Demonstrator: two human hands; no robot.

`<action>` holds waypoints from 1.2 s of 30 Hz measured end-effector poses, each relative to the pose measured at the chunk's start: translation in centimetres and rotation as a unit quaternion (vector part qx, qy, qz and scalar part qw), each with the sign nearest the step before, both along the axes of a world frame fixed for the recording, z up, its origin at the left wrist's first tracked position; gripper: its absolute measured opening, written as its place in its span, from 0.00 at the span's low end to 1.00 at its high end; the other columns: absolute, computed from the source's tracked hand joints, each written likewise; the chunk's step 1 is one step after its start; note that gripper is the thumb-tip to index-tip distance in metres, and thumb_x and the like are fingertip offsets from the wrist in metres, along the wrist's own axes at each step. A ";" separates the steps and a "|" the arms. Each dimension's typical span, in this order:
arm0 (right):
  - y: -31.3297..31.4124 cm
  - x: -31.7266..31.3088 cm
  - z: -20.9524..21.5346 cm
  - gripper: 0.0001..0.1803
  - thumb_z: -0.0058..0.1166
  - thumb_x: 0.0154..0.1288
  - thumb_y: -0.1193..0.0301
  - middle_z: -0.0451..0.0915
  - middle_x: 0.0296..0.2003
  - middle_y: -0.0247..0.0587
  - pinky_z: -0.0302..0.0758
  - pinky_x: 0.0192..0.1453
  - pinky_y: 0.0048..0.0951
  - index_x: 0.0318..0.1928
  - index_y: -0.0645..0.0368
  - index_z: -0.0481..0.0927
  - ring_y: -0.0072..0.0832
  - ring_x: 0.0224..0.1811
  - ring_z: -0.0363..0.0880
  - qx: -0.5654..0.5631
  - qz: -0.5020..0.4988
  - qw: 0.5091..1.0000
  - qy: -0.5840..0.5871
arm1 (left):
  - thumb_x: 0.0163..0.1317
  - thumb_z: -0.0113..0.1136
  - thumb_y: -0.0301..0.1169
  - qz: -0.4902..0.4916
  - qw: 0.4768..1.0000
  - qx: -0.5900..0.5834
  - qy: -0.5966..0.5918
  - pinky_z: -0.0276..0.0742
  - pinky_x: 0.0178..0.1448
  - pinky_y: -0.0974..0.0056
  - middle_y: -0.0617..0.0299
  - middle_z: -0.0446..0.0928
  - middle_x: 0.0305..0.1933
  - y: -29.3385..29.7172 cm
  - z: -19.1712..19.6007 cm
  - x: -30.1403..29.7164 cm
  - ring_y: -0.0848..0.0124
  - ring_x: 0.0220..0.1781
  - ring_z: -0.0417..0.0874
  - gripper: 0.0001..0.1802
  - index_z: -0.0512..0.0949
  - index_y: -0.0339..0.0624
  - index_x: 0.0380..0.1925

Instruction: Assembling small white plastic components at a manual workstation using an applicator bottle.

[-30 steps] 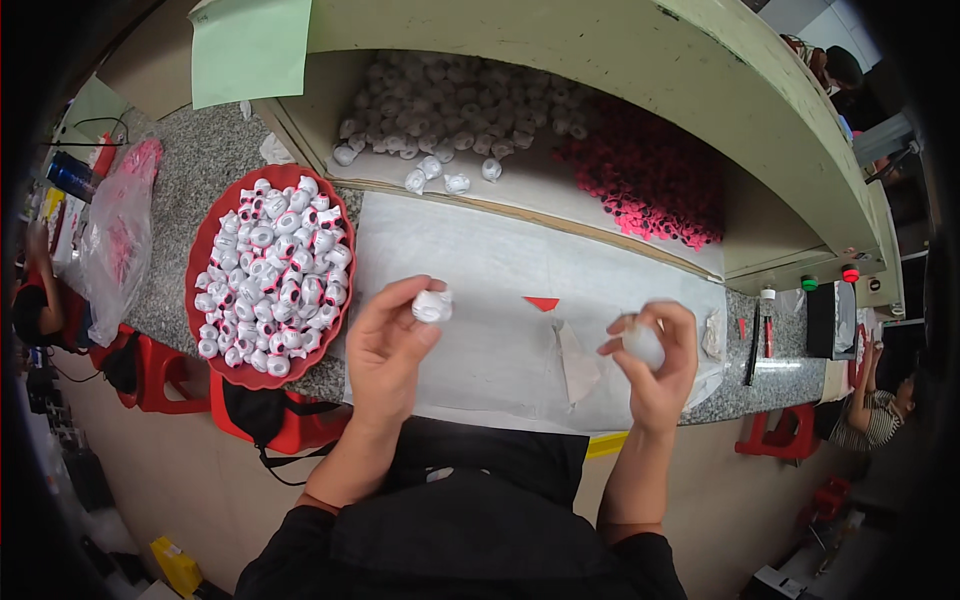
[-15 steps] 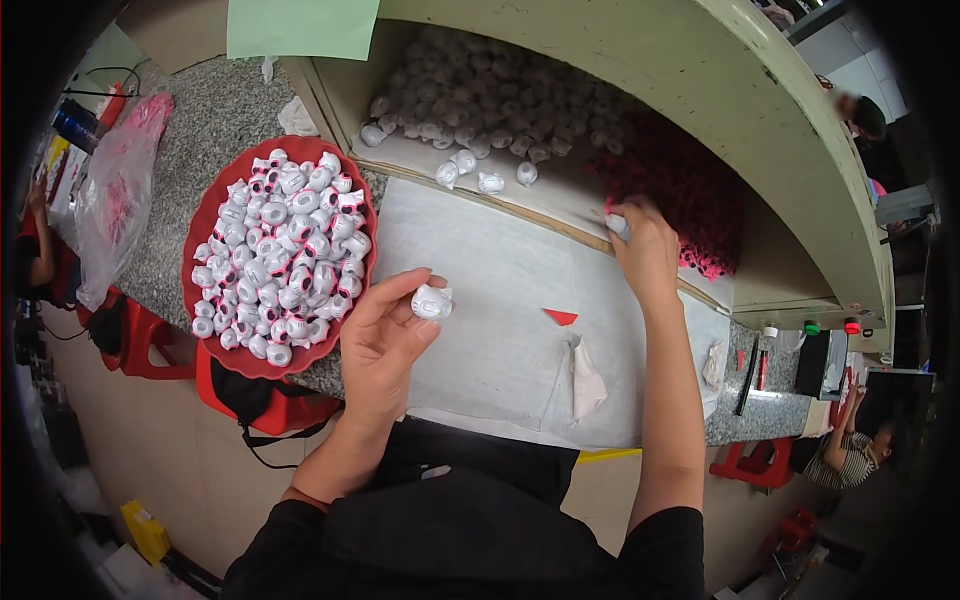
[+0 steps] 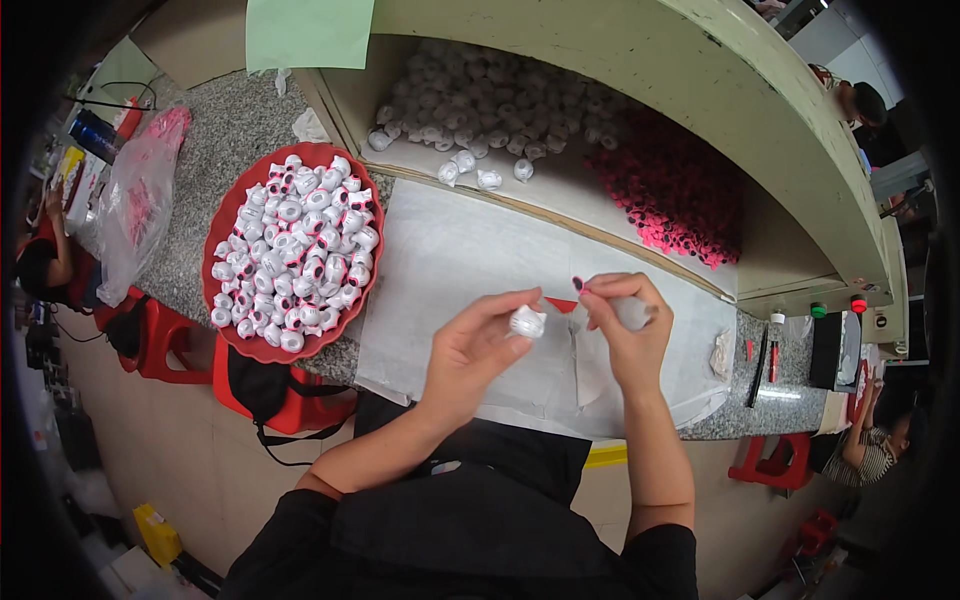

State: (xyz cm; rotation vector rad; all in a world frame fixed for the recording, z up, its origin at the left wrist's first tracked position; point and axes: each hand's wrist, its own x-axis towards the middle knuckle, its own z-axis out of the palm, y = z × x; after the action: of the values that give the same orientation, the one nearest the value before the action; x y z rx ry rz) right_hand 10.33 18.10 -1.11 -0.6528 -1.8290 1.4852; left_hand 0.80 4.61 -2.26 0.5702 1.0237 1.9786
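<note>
Between the thumb and fingers of my left hand [image 3: 470, 355] is a small white figure head [image 3: 527, 322] with thin dark lines on it. My right hand [image 3: 632, 335] pinches a small pink-and-black piece [image 3: 579, 285], a short distance to the right of the head. A whitish object [image 3: 634, 313], too blurred to name, shows within the curled fingers of that hand. Both hands are over the white paper sheet [image 3: 440, 260] on the bench. On the left, a red scalloped bowl [image 3: 216, 245] is heaped with similar white heads, many with pink-and-black parts on them.
Under the pale green hood [image 3: 640, 50] lie many plain white heads [image 3: 490, 100] and, to their right, a pile of pink-and-black pieces [image 3: 680, 205]. A red scrap [image 3: 562, 304] and a crumpled cloth [image 3: 592, 375] rest on the paper. Red stools [image 3: 768, 465] stand around the bench.
My right hand has come back from the pink pile toward the left hand, bringing a pink-and-black piece. My left hand has moved right with the white head, over the paper.
</note>
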 end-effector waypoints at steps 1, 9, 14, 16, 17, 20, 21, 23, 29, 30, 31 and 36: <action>-1.6 0.2 0.8 0.05 0.52 0.46 0.84 0.74 0.28 0.39 0.68 0.27 0.19 0.27 0.66 0.74 0.21 0.25 0.70 -0.068 -0.011 0.998 0.015 | 0.50 0.50 0.18 -0.005 1.000 -0.001 0.002 0.61 0.56 0.65 0.53 0.69 0.47 0.2 0.0 0.6 0.67 0.51 0.69 0.20 0.66 0.35 0.46; -4.4 2.2 -1.0 0.06 0.49 0.49 0.85 0.74 0.28 0.38 0.71 0.33 0.19 0.31 0.67 0.75 0.22 0.30 0.74 -0.088 -0.063 0.993 0.042 | 0.50 0.51 0.18 -0.036 0.999 0.009 0.027 0.63 0.55 0.64 0.53 0.68 0.45 0.0 0.3 1.8 0.67 0.49 0.70 0.19 0.66 0.35 0.45; -5.0 3.6 0.3 0.05 0.51 0.47 0.86 0.73 0.27 0.44 0.72 0.33 0.22 0.27 0.66 0.74 0.27 0.27 0.73 -0.159 -0.074 0.975 0.134 | 0.50 0.51 0.18 -0.005 0.998 0.014 0.053 0.66 0.53 0.62 0.52 0.68 0.45 -0.5 -0.3 0.8 0.66 0.47 0.72 0.18 0.67 0.35 0.44; -5.5 4.0 0.8 0.06 0.50 0.47 0.85 0.71 0.27 0.47 0.73 0.29 0.27 0.27 0.68 0.69 0.30 0.26 0.72 -0.181 -0.060 0.973 0.133 | 0.50 0.51 0.18 -0.004 0.996 0.028 0.084 0.66 0.52 0.61 0.51 0.68 0.45 -0.4 -0.3 0.7 0.65 0.47 0.72 0.18 0.67 0.35 0.43; -5.8 3.9 1.0 0.06 0.50 0.47 0.85 0.71 0.27 0.47 0.73 0.29 0.27 0.27 0.68 0.69 0.30 0.26 0.72 -0.179 -0.066 0.973 0.132 | 0.50 0.51 0.17 -0.004 0.992 0.031 0.123 0.67 0.51 0.61 0.50 0.67 0.45 -0.4 -0.3 0.6 0.64 0.47 0.72 0.17 0.67 0.35 0.43; -6.2 3.3 1.4 0.07 0.51 0.46 0.85 0.71 0.25 0.47 0.73 0.29 0.27 0.26 0.66 0.68 0.30 0.24 0.72 -0.195 -0.053 0.970 0.133 | 0.50 0.50 0.17 0.002 0.979 0.026 0.202 0.69 0.50 0.61 0.48 0.67 0.45 -1.1 -0.3 0.3 0.61 0.46 0.72 0.17 0.67 0.34 0.43; -6.4 2.9 1.5 0.07 0.51 0.46 0.85 0.71 0.24 0.47 0.73 0.29 0.27 0.25 0.65 0.67 0.30 0.24 0.72 -0.237 -0.011 0.962 0.133 | 0.50 0.50 0.17 0.017 0.969 0.011 0.248 0.70 0.49 0.61 0.46 0.67 0.45 -1.3 -0.4 0.4 0.61 0.46 0.72 0.17 0.67 0.34 0.42; -6.5 2.7 1.5 0.07 0.51 0.45 0.85 0.72 0.23 0.47 0.73 0.29 0.27 0.25 0.65 0.67 0.30 0.23 0.72 -0.279 0.027 0.950 0.137 | 0.48 0.51 0.15 0.037 0.967 0.021 0.250 0.70 0.48 0.63 0.47 0.68 0.44 -1.6 -0.3 0.4 0.61 0.47 0.72 0.16 0.69 0.34 0.41; -6.5 2.8 1.5 0.07 0.51 0.46 0.83 0.68 0.25 0.45 0.72 0.25 0.25 0.25 0.64 0.67 0.27 0.22 0.70 -0.330 0.050 0.928 0.166 | 0.47 0.49 0.13 0.020 0.936 0.014 0.351 0.69 0.47 0.64 0.45 0.68 0.44 -0.9 0.2 0.3 0.61 0.46 0.72 0.16 0.70 0.33 0.39; -6.6 2.4 1.3 0.07 0.51 0.46 0.83 0.68 0.25 0.45 0.72 0.25 0.25 0.25 0.64 0.67 0.27 0.22 0.70 -0.334 0.055 0.926 0.165 | 0.46 0.50 0.13 0.013 0.938 0.013 0.347 0.69 0.47 0.64 0.45 0.69 0.44 -1.0 0.3 0.3 0.61 0.46 0.72 0.17 0.71 0.33 0.39; -6.4 2.3 1.1 0.06 0.50 0.46 0.85 0.68 0.26 0.44 0.71 0.25 0.24 0.25 0.65 0.68 0.27 0.22 0.70 -0.351 0.055 0.917 0.181 | 0.45 0.52 0.13 0.011 0.938 0.006 0.347 0.69 0.47 0.64 0.45 0.69 0.44 -1.1 0.2 0.4 0.61 0.46 0.72 0.17 0.71 0.33 0.38; -6.3 2.0 0.7 0.05 0.50 0.46 0.86 0.66 0.27 0.41 0.69 0.25 0.23 0.24 0.66 0.69 0.25 0.23 0.69 -0.382 0.038 0.902 0.196 | 0.45 0.54 0.14 0.012 0.938 0.017 0.346 0.69 0.46 0.65 0.45 0.69 0.44 -1.1 0.2 0.3 0.61 0.46 0.72 0.16 0.72 0.33 0.37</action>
State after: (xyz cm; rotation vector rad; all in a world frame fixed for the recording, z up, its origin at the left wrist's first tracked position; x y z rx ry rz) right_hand 12.30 11.76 -0.37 -0.5709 -0.9385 2.2146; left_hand 1.12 3.49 -2.03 1.3389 1.4087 1.8432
